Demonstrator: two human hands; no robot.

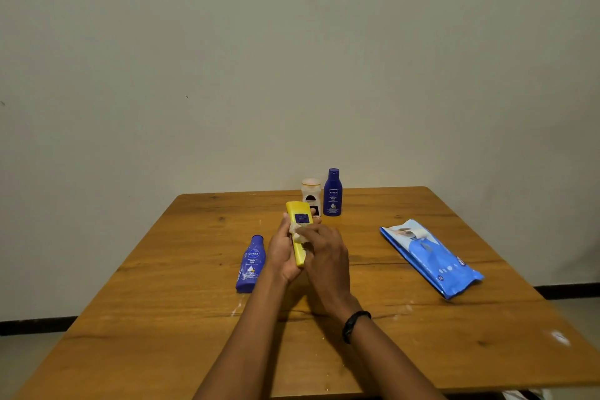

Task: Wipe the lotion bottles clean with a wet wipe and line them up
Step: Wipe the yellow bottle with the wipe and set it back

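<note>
My left hand (283,253) holds a yellow lotion bottle (299,224) above the middle of the wooden table (162,318), tilted away from me. My right hand (324,256) presses a crumpled white wet wipe (297,232) against the bottle's front. A blue lotion bottle (251,264) lies flat on the table just left of my hands. At the far edge a second blue bottle (332,192) stands upright, with a white bottle (311,195) upright beside it on its left, partly hidden by the yellow one.
A blue pack of wet wipes (431,258) lies on the right side of the table, its flap open. A plain wall rises behind the far edge. A black band circles my right wrist (354,325).
</note>
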